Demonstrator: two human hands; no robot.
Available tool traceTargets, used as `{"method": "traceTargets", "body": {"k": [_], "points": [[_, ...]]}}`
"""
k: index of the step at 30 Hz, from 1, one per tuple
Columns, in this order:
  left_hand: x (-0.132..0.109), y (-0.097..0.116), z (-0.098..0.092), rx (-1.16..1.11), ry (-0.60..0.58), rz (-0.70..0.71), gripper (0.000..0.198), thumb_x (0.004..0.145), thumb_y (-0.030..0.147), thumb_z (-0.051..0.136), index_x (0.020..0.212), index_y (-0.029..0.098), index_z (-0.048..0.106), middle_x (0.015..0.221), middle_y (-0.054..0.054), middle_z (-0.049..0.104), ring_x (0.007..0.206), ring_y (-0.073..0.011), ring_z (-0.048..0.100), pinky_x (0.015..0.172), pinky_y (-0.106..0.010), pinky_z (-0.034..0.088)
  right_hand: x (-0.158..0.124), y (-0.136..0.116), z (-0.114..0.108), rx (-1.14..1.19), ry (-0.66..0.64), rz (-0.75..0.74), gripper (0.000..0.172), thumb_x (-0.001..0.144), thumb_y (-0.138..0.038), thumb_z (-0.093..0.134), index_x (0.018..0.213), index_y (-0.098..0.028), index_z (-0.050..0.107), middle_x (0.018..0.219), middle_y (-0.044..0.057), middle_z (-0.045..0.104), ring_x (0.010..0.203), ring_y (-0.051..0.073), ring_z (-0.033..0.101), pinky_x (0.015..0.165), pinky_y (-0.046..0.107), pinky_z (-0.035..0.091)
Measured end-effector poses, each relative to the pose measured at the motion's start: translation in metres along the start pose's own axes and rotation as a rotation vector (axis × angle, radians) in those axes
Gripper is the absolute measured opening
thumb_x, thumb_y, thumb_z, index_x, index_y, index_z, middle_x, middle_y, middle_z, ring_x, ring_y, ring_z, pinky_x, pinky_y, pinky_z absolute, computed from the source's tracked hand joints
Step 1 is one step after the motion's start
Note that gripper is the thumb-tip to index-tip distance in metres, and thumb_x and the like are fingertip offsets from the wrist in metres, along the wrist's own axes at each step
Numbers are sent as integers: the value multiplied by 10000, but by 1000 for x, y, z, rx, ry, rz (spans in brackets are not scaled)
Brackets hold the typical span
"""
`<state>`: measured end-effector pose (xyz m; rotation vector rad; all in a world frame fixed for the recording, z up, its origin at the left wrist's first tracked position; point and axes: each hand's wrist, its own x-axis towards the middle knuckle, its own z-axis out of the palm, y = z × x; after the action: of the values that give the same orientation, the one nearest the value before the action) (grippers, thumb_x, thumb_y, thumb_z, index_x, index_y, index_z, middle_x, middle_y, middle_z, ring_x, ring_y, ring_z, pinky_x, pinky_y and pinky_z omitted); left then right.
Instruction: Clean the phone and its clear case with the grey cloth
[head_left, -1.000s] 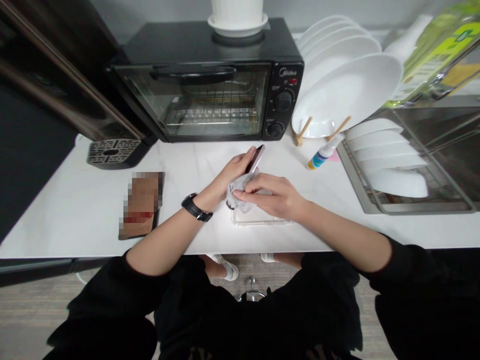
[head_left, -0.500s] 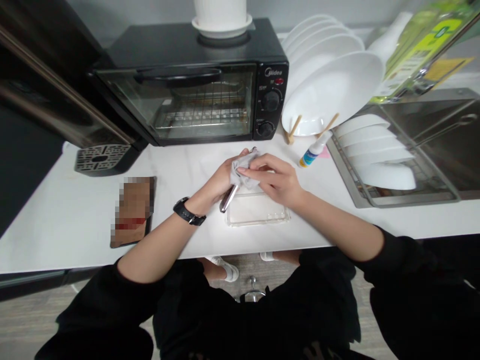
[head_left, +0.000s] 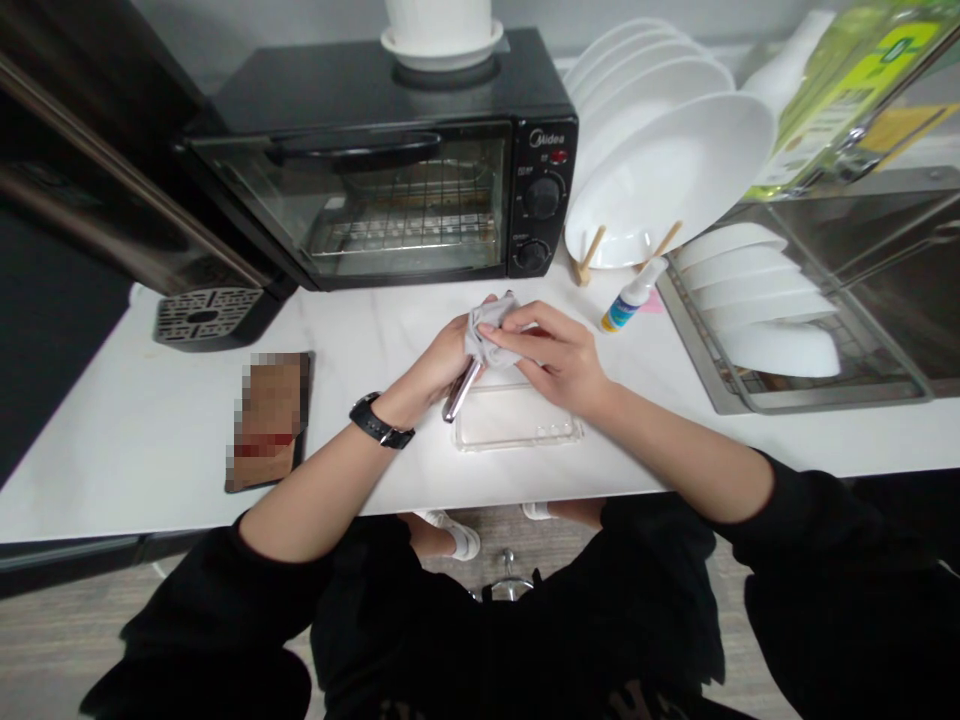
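Observation:
My left hand [head_left: 441, 362] is closed around a phone [head_left: 460, 392], seen nearly edge-on with its shiny rim pointing down towards me. A crumpled light grey cloth [head_left: 491, 342] lies against the upper part of the phone and covers most of it. My right hand [head_left: 566, 360] pinches the cloth and presses it on the phone with thumb and fingers. Below the hands a clear phone case [head_left: 517, 428] rests flat on the white counter [head_left: 390, 350]. A small spray bottle [head_left: 628, 300] with a blue and yellow label stands to the right.
A black toaster oven [head_left: 375, 200] stands behind my hands. White plates [head_left: 667, 180] lean in a wooden rack beside it. Further right, white bowls [head_left: 772, 300] sit in a wire basket at the sink. On the left are a flat dark-edged device [head_left: 270, 420] and a drip tray [head_left: 202, 315].
The cloth is bunched a little differently over the phone, and my right fingers have shifted slightly on it. Both hands keep their hold. The view has moved slightly.

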<state>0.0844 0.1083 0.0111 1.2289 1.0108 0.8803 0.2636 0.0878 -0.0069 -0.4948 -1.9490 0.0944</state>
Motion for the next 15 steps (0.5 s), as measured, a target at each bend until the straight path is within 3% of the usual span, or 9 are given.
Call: {"method": "traceTargets", "body": {"k": [2,8,11,15], "points": [[3,0,-1,-43,22,-13,439,978,597,643,811,192,631,698,16,616,678,-116,566,693,-252,489,1,-13,6,2,-31,-58,366,1059,-113,598,1361,-274,727,1036,31,708,931,131,701,771,251,635],[11,-1,-8,167,61,-17,548,1005,694,572,791,195,652,688,-4,638,630,-121,539,626,-270,417,1,-39,19,123,-163,-141,184,1017,-136,713,1193,-173,754,964,18,755,870,119,695,788,259,625],[10,-1,-7,179,51,-11,561,1021,695,537,797,196,659,705,-7,647,647,-122,554,656,-269,439,2,-37,19,152,-165,-147,171,1001,-130,735,1167,-156,764,948,18,750,861,112,692,780,248,618],[3,3,-1,69,63,-13,466,1003,612,613,806,192,650,750,-2,650,702,-120,587,694,-257,477,2,-17,11,102,-67,-108,254,1030,-91,665,1228,-203,778,971,14,713,879,106,680,767,236,615]]}}
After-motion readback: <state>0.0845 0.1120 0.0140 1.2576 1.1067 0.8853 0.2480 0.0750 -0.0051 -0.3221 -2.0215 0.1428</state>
